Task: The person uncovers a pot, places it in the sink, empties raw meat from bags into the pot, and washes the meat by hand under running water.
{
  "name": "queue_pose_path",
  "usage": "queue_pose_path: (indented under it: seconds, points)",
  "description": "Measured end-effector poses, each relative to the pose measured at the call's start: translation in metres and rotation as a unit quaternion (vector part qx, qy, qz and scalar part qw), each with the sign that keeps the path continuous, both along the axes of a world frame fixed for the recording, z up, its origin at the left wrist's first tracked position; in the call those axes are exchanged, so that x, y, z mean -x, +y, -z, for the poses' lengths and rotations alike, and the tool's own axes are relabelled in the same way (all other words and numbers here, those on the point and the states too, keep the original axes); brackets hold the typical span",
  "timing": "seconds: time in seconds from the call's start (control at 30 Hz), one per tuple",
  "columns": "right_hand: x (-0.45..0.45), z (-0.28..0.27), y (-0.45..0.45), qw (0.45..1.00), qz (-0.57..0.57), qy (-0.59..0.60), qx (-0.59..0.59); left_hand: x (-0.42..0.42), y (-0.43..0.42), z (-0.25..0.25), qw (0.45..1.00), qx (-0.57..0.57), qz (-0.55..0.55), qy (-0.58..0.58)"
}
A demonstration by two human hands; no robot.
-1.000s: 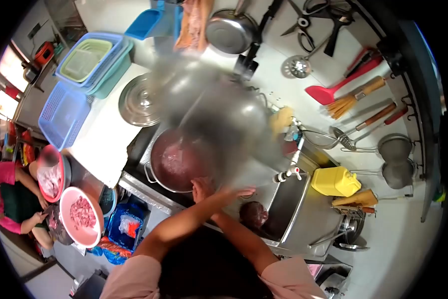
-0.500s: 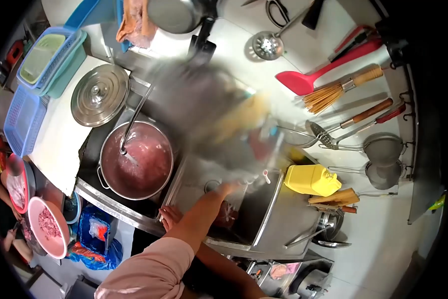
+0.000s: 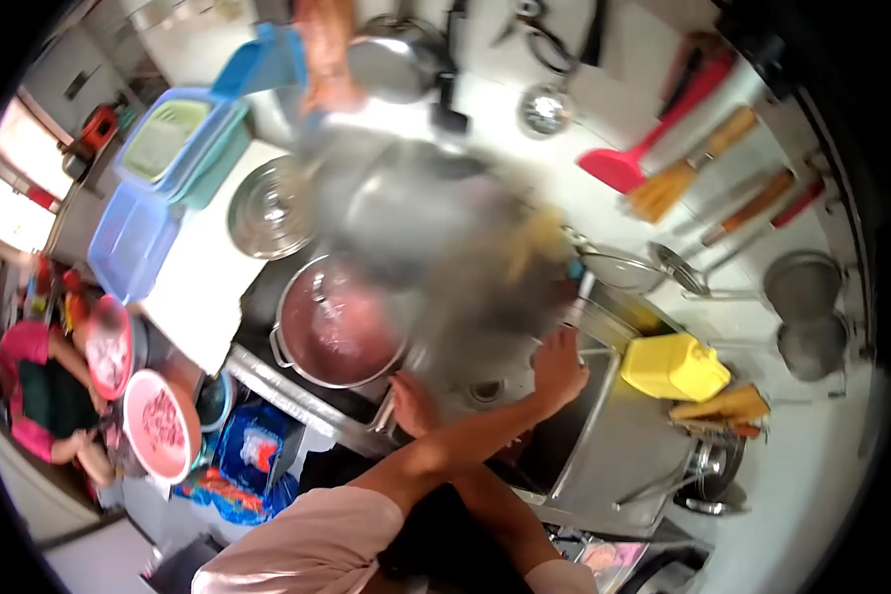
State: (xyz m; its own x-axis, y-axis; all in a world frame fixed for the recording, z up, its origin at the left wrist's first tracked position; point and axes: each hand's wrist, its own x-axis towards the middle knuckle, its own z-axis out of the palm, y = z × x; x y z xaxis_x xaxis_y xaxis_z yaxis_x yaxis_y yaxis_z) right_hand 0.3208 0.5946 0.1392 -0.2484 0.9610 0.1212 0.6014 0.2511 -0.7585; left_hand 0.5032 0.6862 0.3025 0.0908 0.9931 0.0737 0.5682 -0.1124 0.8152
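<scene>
My arms cross over a steel sink (image 3: 589,436). My left hand (image 3: 561,374) is at the right side of the basin, fingers curled; what lies in them cannot be made out. Lower to the left, my right hand (image 3: 416,404) is at the basin's left edge, beside the pot; its fingers are smeared. Between and above the hands, a large grey blur hides part of the basin and whatever is there. The drain (image 3: 486,391) shows between the hands. A large steel pot (image 3: 292,346) of pinkish liquid stands left of my right hand.
A steel lid (image 3: 269,208) lies above the pot, near blue plastic baskets (image 3: 133,238). A yellow jug (image 3: 673,366) stands right of the sink. Utensils, including a red spatula (image 3: 614,168), hang on the wall. At left, another person (image 3: 54,386) works by a pink basin (image 3: 160,426) of meat.
The view has shifted, so the surroundings appear further right. My left hand has moved right across the basin. My right hand has moved up along the sink's left edge.
</scene>
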Motion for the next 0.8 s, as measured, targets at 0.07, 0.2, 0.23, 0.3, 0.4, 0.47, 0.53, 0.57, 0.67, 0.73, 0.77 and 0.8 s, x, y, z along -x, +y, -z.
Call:
queue_pose_path:
  seconds: [0.07, 0.2, 0.23, 0.3, 0.4, 0.47, 0.53, 0.57, 0.67, 0.73, 0.77, 0.8]
  points:
    - [0.000, -0.005, -0.001, 1.000, -0.003, -0.011, 0.012, 0.006, -0.001, 0.007, 1.000, -0.020, 0.013, 0.003]
    - [-0.001, -0.024, 0.011, 1.000, -0.020, -0.022, 0.008, 0.028, 0.012, 0.031, 0.988, 0.014, 0.129, -0.077]
    - [0.004, -0.029, 0.015, 0.999, -0.029, -0.011, -0.010, 0.032, 0.012, 0.030, 0.982, 0.044, 0.161, -0.092]
    - [0.014, -0.036, 0.027, 1.000, -0.008, 0.024, 0.005, 0.047, 0.014, 0.025, 0.964, 0.101, 0.216, -0.120]
    - [0.025, -0.033, 0.043, 0.998, 0.021, 0.031, 0.053, 0.117, 0.004, -0.016, 0.959, 0.104, 0.202, -0.170]
    - [0.037, -0.024, 0.065, 0.938, 0.092, 0.233, 0.239, 0.190, -0.006, -0.021, 0.961, 0.094, 0.168, -0.199]
    - [0.051, -0.020, 0.085, 0.834, 0.137, 0.401, 0.354, 0.271, -0.020, -0.007, 0.969, 0.072, 0.114, -0.206]
    - [0.063, -0.020, 0.095, 0.863, 0.110, 0.388, 0.306, 0.312, -0.026, -0.006, 0.985, 0.033, 0.045, -0.163]
    - [0.102, -0.014, 0.129, 0.844, 0.077, 0.439, 0.298, 0.417, -0.046, 0.035, 0.988, -0.072, -0.119, -0.069]
    - [0.132, 0.036, 0.161, 0.663, 0.125, 0.577, 0.460, 0.470, -0.052, 0.062, 0.973, 0.014, -0.228, -0.026]
    - [0.144, 0.050, 0.173, 0.552, 0.147, 0.627, 0.530, 0.489, -0.052, 0.062, 0.965, 0.040, -0.254, -0.056]
    - [0.153, 0.052, 0.180, 0.550, 0.194, 0.604, 0.542, 0.508, -0.055, 0.075, 0.963, 0.057, -0.262, -0.037]
